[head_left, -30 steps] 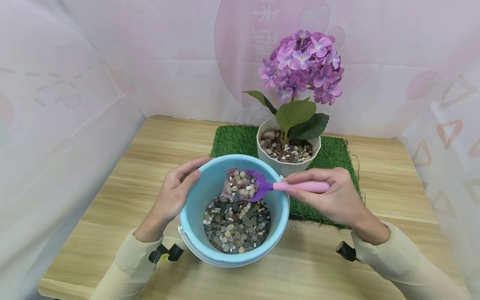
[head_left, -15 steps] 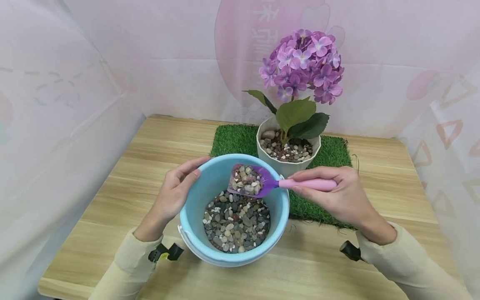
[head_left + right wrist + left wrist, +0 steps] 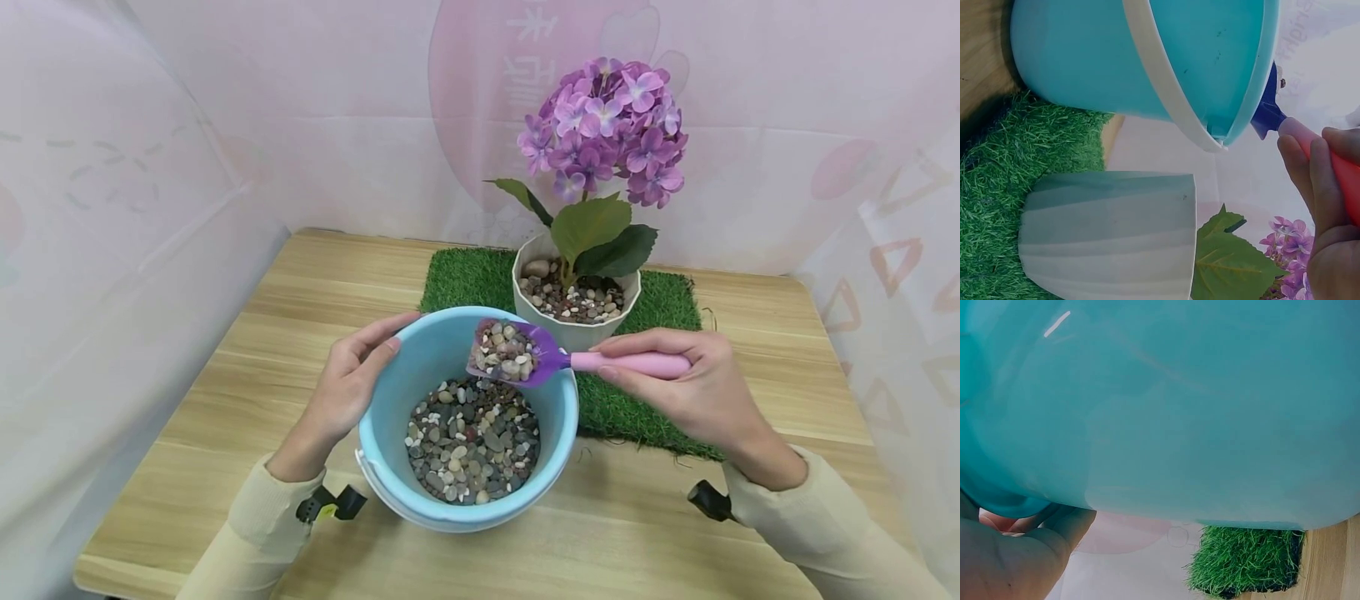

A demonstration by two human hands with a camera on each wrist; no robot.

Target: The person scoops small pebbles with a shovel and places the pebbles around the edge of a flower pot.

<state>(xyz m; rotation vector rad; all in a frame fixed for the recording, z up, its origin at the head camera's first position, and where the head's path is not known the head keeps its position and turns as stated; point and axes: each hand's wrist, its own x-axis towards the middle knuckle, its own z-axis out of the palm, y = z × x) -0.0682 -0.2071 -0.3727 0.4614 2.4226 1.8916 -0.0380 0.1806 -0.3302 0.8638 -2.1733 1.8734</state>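
A blue bucket stands on the table with pebbles in its bottom. My left hand grips the bucket's left rim, thumb over the edge; the left wrist view shows this hand beside the bucket wall. My right hand pinches the pink handle of a purple scoop. Pebbles fill the scoop, which is level above the bucket's upper right part. In the right wrist view the hand holds the handle just beyond the bucket rim.
Behind the bucket, a white pot with pebbles and a purple-flowered plant stands on a green grass mat. The bucket's white handle hangs down its side. Printed cloth walls surround the wooden table.
My right hand has moved to the right and slightly away from me, carrying the pebble-filled scoop from the bucket's middle towards its right rim. The left hand has stayed on the rim.
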